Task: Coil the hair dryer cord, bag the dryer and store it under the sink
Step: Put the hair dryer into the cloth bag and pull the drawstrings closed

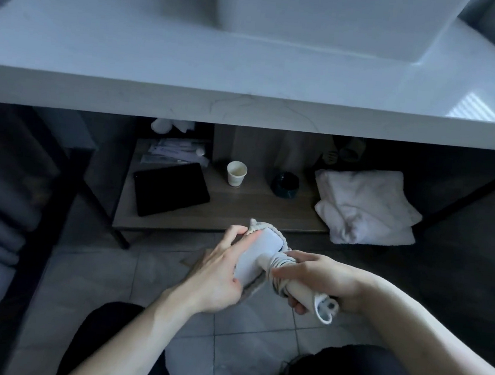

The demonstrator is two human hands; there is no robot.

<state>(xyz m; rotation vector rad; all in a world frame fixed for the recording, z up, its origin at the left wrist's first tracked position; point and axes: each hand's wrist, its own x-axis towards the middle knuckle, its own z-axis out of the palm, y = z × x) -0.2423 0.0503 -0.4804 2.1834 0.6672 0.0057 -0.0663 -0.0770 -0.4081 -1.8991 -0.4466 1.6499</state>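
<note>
A white hair dryer [255, 257] is held low over the tiled floor, in front of the shelf under the sink. Its cord [279, 267] is wound in tight loops around the handle. A grey cloth bag [262, 227] sits partly around the dryer's head. My left hand [222, 271] holds the bag's edge against the head, thumb and fingers curled on the fabric. My right hand [320, 279] grips the handle over the coiled cord, and the plug end [326, 310] sticks out below it.
The wooden shelf [237, 213] under the stone counter [248, 108] carries a black tablet [171, 188], a paper cup [236, 173], a dark round object [284, 185] and folded white towels [363, 205]. A dark metal leg [101, 202] stands at the shelf's left. My knees are at the bottom.
</note>
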